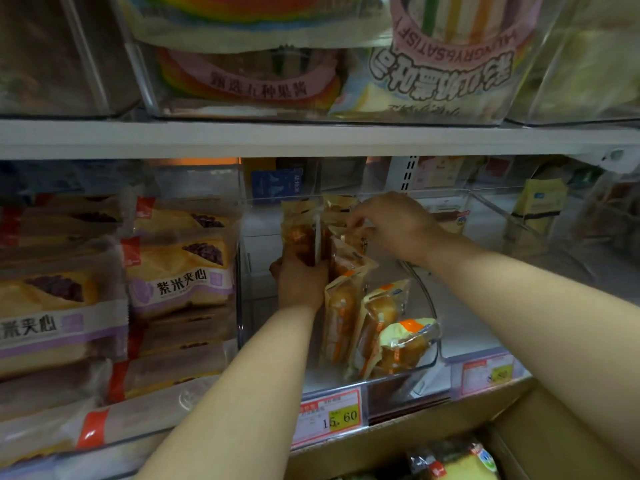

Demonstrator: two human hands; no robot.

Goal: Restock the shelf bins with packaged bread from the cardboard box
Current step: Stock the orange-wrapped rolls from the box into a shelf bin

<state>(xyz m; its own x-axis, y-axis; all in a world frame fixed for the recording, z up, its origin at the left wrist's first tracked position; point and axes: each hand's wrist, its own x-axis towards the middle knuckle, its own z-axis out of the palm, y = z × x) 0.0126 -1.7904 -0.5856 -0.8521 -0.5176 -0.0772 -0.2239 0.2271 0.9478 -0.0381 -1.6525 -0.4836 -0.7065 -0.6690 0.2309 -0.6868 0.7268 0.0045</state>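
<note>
Inside a clear shelf bin (pixel 435 344), the left hand (pixel 300 279) closes its grip round the base of an upright bread packet (pixel 298 227) at the back. Just beside it, the right hand (pixel 394 226) pinches the top of a second packet (pixel 341 206). More packets (pixel 375 323) stand in front; the cardboard box (pixel 398 436) sits below.

Orange-trimmed bread packs (pixel 341 323) stand upright in the clear bin (pixel 429 358) (cardboard box (pixel 398 441) below).

single wide-angle view from a camera worn on the head, facing forward and slightly down, held close to the shelf (pixel 311 138) so that the clear bin (pixel 265 330) fills the centre and the cardboard box (pixel 398 441) shows at the lower right.
</note>
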